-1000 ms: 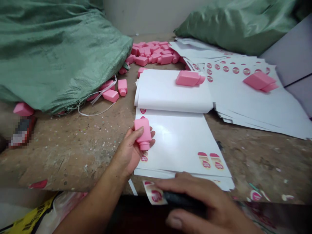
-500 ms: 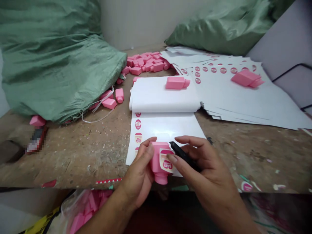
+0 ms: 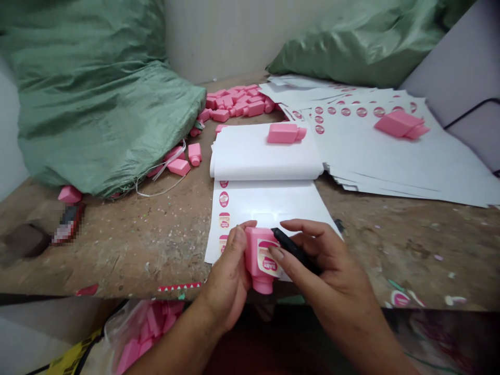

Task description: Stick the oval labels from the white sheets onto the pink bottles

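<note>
Barely shifted since half a second back: both hands and bottle sit at the same spot near table edge, view nudged slightly. A second back, left held bottle alone over sheet, right was low with a loose label.

Left hand (image 3: 228,284) wrapped round pink bottle (image 3: 258,260), thumb on top edge, fingers behind. Bottle upside down, cap at 6 o'clock, base at 12; long axis roughly vertical, tilted a touch. Label (image 3: 267,260) already on front face, facing 3 o'clock toward right hand.

Right hand (image 3: 332,281) clenched on black tool (image 3: 295,251), tool running 10-to-4 o'clock, tip touching bottle's upper right corner. Right fingertip (image 3: 275,253) pressing on label. Bottle lies at 9 o'clock from right grip, touching; left is the holding hand, right the working one.

Sheet (image 3: 273,205) under hands, more labels down its left margin. Folded-back sheets at 12 with spare bottle (image 3: 285,133) on top. Sheet stack (image 3: 390,151) at 2 o'clock, another bottle (image 3: 400,125) on it. Bottle pile (image 3: 238,104) at 12, green sack (image 3: 97,104) at 10. Bag of bottles (image 3: 144,328) below table edge at 8.
</note>
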### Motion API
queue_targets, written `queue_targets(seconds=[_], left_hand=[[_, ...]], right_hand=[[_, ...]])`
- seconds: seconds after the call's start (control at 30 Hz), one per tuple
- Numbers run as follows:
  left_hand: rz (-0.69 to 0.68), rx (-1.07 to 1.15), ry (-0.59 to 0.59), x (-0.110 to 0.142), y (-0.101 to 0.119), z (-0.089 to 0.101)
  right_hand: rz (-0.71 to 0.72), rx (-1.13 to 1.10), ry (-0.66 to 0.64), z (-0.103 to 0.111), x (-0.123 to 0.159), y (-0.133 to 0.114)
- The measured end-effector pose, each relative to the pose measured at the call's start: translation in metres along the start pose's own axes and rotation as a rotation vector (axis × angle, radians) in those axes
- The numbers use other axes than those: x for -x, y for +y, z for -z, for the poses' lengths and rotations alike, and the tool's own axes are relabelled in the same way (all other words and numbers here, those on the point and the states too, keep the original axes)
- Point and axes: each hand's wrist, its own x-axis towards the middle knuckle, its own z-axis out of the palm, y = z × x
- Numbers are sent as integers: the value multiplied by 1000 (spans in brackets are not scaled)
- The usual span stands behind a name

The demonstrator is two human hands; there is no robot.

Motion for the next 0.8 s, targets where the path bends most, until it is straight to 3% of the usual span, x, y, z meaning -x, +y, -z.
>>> queue_targets(seconds=[0.63, 0.7, 0.8], left_hand=[[-5, -181, -69, 7, -1, 8], [7, -231, -63, 9, -1, 8], [-10, -267, -47, 10, -1, 7]], right_hand=[[47, 102, 7, -1, 1, 3], [124, 221, 1, 0, 3, 4], [362, 541, 50, 5, 3, 6]])
